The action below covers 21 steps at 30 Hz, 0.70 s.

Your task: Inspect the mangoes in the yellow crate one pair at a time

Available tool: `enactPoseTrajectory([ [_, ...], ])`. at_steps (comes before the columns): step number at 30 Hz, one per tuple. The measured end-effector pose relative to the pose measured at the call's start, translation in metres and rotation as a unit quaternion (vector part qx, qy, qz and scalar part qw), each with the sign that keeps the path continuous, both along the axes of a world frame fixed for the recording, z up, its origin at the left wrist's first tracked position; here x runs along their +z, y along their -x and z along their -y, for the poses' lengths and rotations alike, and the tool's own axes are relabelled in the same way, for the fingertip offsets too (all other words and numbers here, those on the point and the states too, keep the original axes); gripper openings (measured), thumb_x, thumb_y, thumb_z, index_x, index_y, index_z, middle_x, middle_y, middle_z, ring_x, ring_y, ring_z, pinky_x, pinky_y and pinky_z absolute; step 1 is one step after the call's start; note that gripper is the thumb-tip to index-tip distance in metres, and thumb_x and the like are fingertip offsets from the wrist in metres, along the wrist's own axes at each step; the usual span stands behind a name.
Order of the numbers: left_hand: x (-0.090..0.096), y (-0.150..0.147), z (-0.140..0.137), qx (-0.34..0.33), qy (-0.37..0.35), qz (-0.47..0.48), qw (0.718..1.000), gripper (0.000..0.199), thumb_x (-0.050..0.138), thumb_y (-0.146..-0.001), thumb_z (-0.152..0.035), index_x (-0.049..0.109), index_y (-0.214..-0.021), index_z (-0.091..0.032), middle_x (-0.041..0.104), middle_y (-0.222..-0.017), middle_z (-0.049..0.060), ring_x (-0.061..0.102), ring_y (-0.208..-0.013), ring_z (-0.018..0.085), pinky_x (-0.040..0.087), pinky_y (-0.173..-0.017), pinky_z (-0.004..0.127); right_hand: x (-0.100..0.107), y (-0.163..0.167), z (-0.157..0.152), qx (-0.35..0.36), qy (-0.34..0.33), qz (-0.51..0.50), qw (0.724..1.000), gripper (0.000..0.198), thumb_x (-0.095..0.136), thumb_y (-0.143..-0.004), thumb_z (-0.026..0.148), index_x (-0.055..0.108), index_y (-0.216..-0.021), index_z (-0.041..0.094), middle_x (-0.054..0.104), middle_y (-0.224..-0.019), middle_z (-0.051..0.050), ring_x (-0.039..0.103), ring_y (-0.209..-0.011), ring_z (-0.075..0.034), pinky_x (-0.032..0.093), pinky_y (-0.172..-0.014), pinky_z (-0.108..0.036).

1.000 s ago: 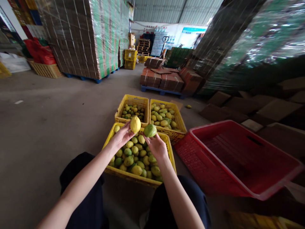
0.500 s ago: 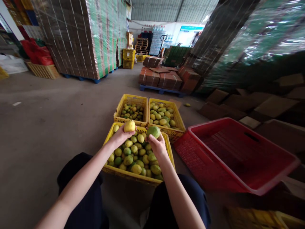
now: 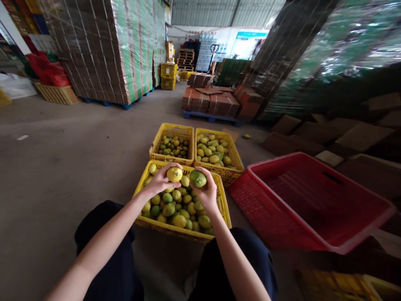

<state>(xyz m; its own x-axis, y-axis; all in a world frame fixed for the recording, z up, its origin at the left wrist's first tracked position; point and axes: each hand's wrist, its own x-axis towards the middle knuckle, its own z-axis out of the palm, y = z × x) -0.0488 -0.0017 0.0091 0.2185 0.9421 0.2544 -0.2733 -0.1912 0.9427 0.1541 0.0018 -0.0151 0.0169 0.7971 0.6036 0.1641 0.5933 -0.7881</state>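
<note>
Grips a yellow lemon (image 3: 174, 174) in the left hand (image 3: 159, 179), with digits closed above and below it and with one end turned toward the camera. Grips a green lemon (image 3: 198, 178) in the right hand (image 3: 208, 192) in much the same way, also end-on. Holds the two side by side, near each other but apart, above the far part of a yellow front crate (image 3: 175, 232) full of mixed yellow and green fruit. Sits or crouches, cannot tell which, with dark-clad knees either side of it. Faces, just beyond, a left rear crate (image 3: 175, 130) and a right rear crate (image 3: 219, 171), both yellow and bearing fruit. Has a red crate (image 3: 266, 209) to the right. Looks farther out on bundled cardboard (image 3: 213, 102) on a blue pallet (image 3: 213, 118), between film-wrapped stacks (image 3: 94, 46).
</note>
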Motion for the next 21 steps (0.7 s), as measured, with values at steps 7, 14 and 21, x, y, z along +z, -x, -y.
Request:
enactPoseTrajectory([
  [7,0.005,-0.003,0.002,-0.003,0.011,-0.017,1.0,0.055,0.098,-0.051,-0.023,0.072,-0.099,-0.023,0.07,-0.108,0.003,0.065,-0.104,0.02,0.051,-0.092,0.03,0.003,0.001,0.004,0.014,0.05,-0.037,0.998,0.05,0.087,-0.064,0.022,0.071,-0.111,0.026,0.072,-0.112,-0.004,0.066,-0.106,-0.026,0.053,-0.098,-0.043],
  [14,-0.004,-0.013,0.003,-0.068,0.204,0.156,0.964,0.053,0.075,-0.079,-0.061,0.07,-0.112,-0.019,0.069,-0.07,-0.001,0.055,-0.045,0.01,0.059,-0.063,0.03,-0.001,0.019,0.006,0.123,0.324,-0.346,0.872,0.036,0.084,-0.07,0.051,0.063,-0.079,0.023,0.064,-0.067,0.002,0.058,-0.057,-0.015,0.045,-0.043,-0.024],
  [21,-0.002,-0.041,-0.003,0.04,0.36,0.436,0.824,0.033,0.046,-0.1,-0.026,0.069,-0.121,-0.017,0.075,-0.085,0.006,0.074,-0.079,0.015,0.063,-0.077,0.026,-0.014,0.023,-0.016,0.15,0.365,-0.527,0.753,0.024,0.073,-0.078,0.045,0.067,-0.082,0.022,0.073,-0.079,-0.003,0.07,-0.077,-0.019,0.062,-0.069,-0.032],
])
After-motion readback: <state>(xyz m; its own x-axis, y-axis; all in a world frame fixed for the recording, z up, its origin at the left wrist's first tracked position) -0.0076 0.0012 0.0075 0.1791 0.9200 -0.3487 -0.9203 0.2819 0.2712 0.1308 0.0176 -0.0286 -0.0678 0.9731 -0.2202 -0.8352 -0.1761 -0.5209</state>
